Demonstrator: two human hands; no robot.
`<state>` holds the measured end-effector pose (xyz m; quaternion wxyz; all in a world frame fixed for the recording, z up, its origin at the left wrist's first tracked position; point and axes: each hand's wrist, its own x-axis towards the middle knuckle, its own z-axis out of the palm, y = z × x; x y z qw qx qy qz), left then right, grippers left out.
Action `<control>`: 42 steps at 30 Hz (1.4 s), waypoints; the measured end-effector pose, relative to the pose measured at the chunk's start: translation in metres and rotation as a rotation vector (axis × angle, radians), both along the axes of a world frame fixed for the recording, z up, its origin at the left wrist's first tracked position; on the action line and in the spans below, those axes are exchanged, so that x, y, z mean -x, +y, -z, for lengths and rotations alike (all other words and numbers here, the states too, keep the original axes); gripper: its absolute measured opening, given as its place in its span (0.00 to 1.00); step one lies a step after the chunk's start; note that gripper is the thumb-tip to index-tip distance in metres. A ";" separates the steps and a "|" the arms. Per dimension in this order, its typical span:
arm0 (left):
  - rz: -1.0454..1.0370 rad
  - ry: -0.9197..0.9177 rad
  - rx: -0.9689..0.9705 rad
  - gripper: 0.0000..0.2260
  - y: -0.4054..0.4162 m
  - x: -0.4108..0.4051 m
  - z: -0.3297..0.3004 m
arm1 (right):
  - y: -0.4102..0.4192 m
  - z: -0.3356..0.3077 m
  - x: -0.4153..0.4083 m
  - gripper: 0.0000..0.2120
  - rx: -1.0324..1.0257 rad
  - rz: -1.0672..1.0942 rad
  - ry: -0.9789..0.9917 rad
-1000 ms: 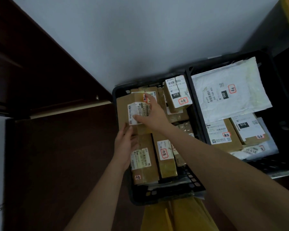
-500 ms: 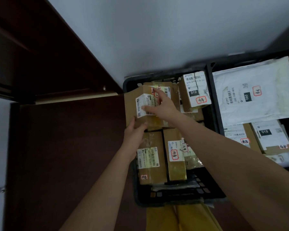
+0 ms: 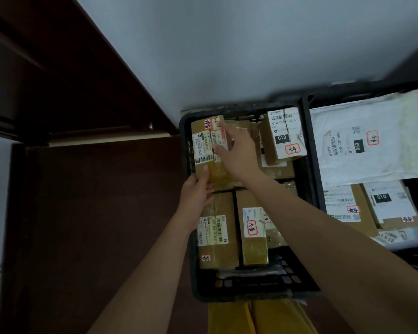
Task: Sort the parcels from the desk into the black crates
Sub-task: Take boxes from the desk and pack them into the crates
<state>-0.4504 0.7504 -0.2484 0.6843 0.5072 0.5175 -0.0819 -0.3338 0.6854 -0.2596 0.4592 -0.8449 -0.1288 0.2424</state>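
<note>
A: Far left — dark wooden desk (image 3: 87,213), nothing on the part in view. Then the left black crate (image 3: 185,141), against the wall.

B: And the parcel in hand?

A: Brown cardboard parcel (image 3: 204,145), white label up, in the crate's far-left corner, tight to the left wall. Long axis runs away from the person, toward the wall. Whether it rests fully on what's beneath — can't tell.

B: Grip?

A: Left hand (image 3: 197,196) at the parcel's near end, fingers curled up over that edge, thumb on top — holding it. Right hand (image 3: 237,153) lies on the parcel's right flank, fingers fairly straight and spread, pressing flat rather than clasping.

B: So which hand governs the next move?

A: My read: the left. It sits on the axis, at the near end, so it can push the parcel along its length; the right only steadies sideways.

B: Further right?

A: Two more brown boxes (image 3: 229,227) near the person, a labelled box marked 010 (image 3: 284,136) at the far right of this crate. Then the right black crate (image 3: 307,141), touching the first, with a white mailer (image 3: 372,138) on top.
</note>
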 end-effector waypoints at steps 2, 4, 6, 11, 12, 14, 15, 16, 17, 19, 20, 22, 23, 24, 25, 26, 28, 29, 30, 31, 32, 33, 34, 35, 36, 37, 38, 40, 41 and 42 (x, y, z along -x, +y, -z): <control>0.001 -0.016 -0.046 0.17 -0.005 -0.005 0.002 | -0.009 0.000 -0.005 0.32 -0.043 -0.035 0.130; -0.040 -0.030 -0.089 0.14 -0.008 -0.010 0.003 | -0.015 0.000 -0.005 0.34 -0.054 -0.053 0.212; -0.121 -0.032 -0.130 0.12 -0.008 -0.011 0.004 | -0.015 0.001 0.001 0.36 -0.083 -0.084 0.250; -0.228 0.015 -0.226 0.07 0.006 -0.007 0.010 | -0.003 0.012 0.018 0.37 -0.155 -0.091 0.241; -0.220 0.039 -0.237 0.07 0.009 -0.007 0.011 | -0.002 0.015 0.019 0.37 -0.154 -0.085 0.233; -0.235 0.083 -0.231 0.07 0.015 -0.009 0.015 | 0.001 0.022 0.020 0.37 -0.140 -0.097 0.220; -0.247 0.103 -0.222 0.07 0.018 -0.011 0.017 | 0.002 0.024 0.019 0.36 -0.122 -0.114 0.213; -0.253 0.118 -0.221 0.07 0.021 -0.012 0.018 | 0.004 0.026 0.018 0.36 -0.105 -0.133 0.204; -0.248 0.131 -0.228 0.06 0.023 -0.013 0.020 | 0.004 0.028 0.018 0.37 -0.093 -0.148 0.197; -0.237 0.140 -0.239 0.06 0.025 -0.014 0.021 | 0.004 0.031 0.016 0.37 -0.089 -0.166 0.200; -0.233 0.142 -0.240 0.06 0.025 -0.014 0.021 | 0.003 0.032 0.016 0.37 -0.093 -0.170 0.209; -0.226 0.142 -0.245 0.06 0.023 -0.014 0.021 | 0.001 0.035 0.016 0.37 -0.100 -0.167 0.223; -0.229 0.138 -0.252 0.05 0.022 -0.015 0.021 | 0.001 0.035 0.016 0.37 -0.103 -0.160 0.224; -0.236 0.132 -0.268 0.04 0.020 -0.015 0.020 | 0.001 0.036 0.016 0.37 -0.106 -0.151 0.227; -0.248 0.119 -0.294 0.03 0.019 -0.014 0.018 | 0.000 0.036 0.015 0.37 -0.119 -0.137 0.239; -0.260 0.104 -0.319 0.02 0.017 -0.013 0.017 | -0.002 0.037 0.013 0.36 -0.142 -0.120 0.262; -0.236 0.078 -0.371 0.02 0.014 -0.010 0.018 | -0.011 0.040 0.010 0.34 -0.200 -0.092 0.331; -0.194 0.076 -0.404 0.04 0.012 -0.009 0.019 | -0.016 0.040 0.008 0.34 -0.221 -0.078 0.366; -0.144 0.082 -0.437 0.05 0.010 -0.009 0.021 | -0.019 0.040 0.006 0.34 -0.231 -0.067 0.390; -0.098 0.094 -0.469 0.06 0.010 -0.010 0.023 | -0.021 0.040 0.004 0.34 -0.229 -0.060 0.402; -0.062 0.113 -0.493 0.05 0.009 -0.012 0.022 | -0.022 0.039 0.003 0.34 -0.215 -0.052 0.406; -0.040 0.133 -0.501 0.06 0.008 -0.014 0.020 | -0.021 0.036 0.001 0.34 -0.196 -0.044 0.399; -0.030 0.149 -0.487 0.06 0.008 -0.016 0.016 | -0.020 0.031 0.001 0.34 -0.177 -0.039 0.386; -0.023 0.158 -0.466 0.07 0.007 -0.018 0.012 | -0.021 0.026 0.000 0.34 -0.169 -0.039 0.374; -0.012 0.162 -0.451 0.08 0.005 -0.018 0.008 | -0.024 0.022 0.001 0.34 -0.163 -0.042 0.368; 0.002 0.161 -0.440 0.09 0.002 -0.017 0.003 | -0.029 0.017 0.003 0.34 -0.166 -0.043 0.366; 0.013 0.157 -0.423 0.09 -0.004 -0.017 -0.002 | -0.037 0.012 0.006 0.35 -0.172 -0.038 0.363; 0.008 0.143 -0.355 0.11 -0.019 -0.015 -0.011 | -0.056 0.001 0.014 0.38 -0.199 -0.021 0.351; 0.002 0.131 -0.315 0.13 -0.028 -0.014 -0.016 | -0.067 -0.004 0.017 0.41 -0.203 -0.014 0.341; 0.001 0.108 -0.273 0.15 -0.039 -0.015 -0.021 | -0.078 -0.009 0.020 0.42 -0.193 -0.010 0.323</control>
